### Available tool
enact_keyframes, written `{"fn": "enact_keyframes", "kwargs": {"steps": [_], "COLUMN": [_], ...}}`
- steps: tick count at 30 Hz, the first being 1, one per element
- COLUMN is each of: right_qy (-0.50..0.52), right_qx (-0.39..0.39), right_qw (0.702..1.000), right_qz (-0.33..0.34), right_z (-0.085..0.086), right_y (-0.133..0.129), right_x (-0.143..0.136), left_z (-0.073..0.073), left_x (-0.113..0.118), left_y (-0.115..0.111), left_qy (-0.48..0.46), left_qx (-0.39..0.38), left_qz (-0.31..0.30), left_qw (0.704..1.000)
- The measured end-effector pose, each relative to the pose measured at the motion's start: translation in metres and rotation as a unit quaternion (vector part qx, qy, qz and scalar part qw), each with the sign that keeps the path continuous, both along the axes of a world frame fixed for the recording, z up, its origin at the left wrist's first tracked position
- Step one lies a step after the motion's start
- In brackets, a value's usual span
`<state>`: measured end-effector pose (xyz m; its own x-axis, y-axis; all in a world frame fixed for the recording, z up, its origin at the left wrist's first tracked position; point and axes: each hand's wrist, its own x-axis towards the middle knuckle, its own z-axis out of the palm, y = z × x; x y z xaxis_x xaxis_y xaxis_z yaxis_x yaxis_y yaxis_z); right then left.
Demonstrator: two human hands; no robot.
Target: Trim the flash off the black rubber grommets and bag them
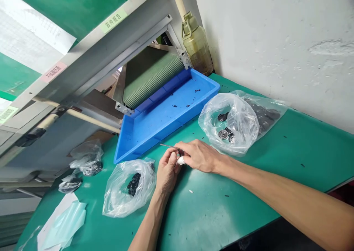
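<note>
My right hand (199,156) is closed around a thin metal tool (169,146), whose narrow end sticks out to the left over my other hand. White tape or a finger cover (180,160) wraps my right thumb. Fingers bent, my left hand (167,170) meets it and pinches a small dark part (179,153), mostly hidden between the fingertips. To the left stands an open clear bag (116,195) with small black pieces (134,184) inside. On the right, another open bag (246,122) holds round black parts with metallic rings (223,134).
A blue tray (166,133) with scattered black bits lies beyond my hands, under the end of a green conveyor belt (152,77). A bottle (196,44) stands by the wall. Small bags (90,160) and a pale blue mask (66,221) lie left on the green tabletop (204,214).
</note>
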<state>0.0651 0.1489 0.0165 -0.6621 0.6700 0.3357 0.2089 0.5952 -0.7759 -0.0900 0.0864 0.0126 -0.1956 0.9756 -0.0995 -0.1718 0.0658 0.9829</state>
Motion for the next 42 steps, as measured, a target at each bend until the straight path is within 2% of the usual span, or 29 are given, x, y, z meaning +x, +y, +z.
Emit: {"fn": "enact_keyframes", "kwargs": {"steps": [5, 9, 13, 19, 25, 32, 38, 42], "right_qy": [-0.004, -0.038, -0.021, -0.017, -0.017, -0.018, 0.001, -0.008], "right_qx": [0.013, 0.002, 0.023, 0.034, 0.032, 0.043, 0.038, 0.041], "right_qw": [1.000, 0.999, 1.000, 0.999, 0.999, 0.999, 0.998, 0.999], "right_qz": [0.028, 0.008, 0.001, 0.004, 0.019, 0.012, 0.044, 0.030], "right_z": [0.004, 0.008, 0.004, -0.002, 0.001, -0.003, -0.003, -0.003], "right_y": [-0.005, -0.005, -0.003, -0.002, -0.003, -0.002, -0.001, -0.002], "right_x": [0.003, 0.004, 0.003, 0.003, 0.002, 0.002, 0.004, 0.003], "left_z": [0.001, 0.004, 0.006, 0.003, 0.002, -0.001, 0.003, 0.007], "left_x": [0.000, -0.001, -0.002, -0.004, -0.003, -0.002, 0.000, 0.001], "left_y": [0.000, 0.000, 0.000, -0.001, -0.001, -0.002, -0.004, -0.004], "left_qy": [0.001, -0.044, -0.078, -0.094, -0.101, -0.101, -0.095, -0.100], "left_qx": [-0.008, -0.010, 0.006, 0.010, 0.022, 0.028, 0.039, 0.053], "left_qz": [-0.033, -0.054, -0.077, -0.085, -0.103, -0.092, -0.092, -0.097], "left_qw": [0.999, 0.998, 0.994, 0.992, 0.989, 0.990, 0.990, 0.989]}}
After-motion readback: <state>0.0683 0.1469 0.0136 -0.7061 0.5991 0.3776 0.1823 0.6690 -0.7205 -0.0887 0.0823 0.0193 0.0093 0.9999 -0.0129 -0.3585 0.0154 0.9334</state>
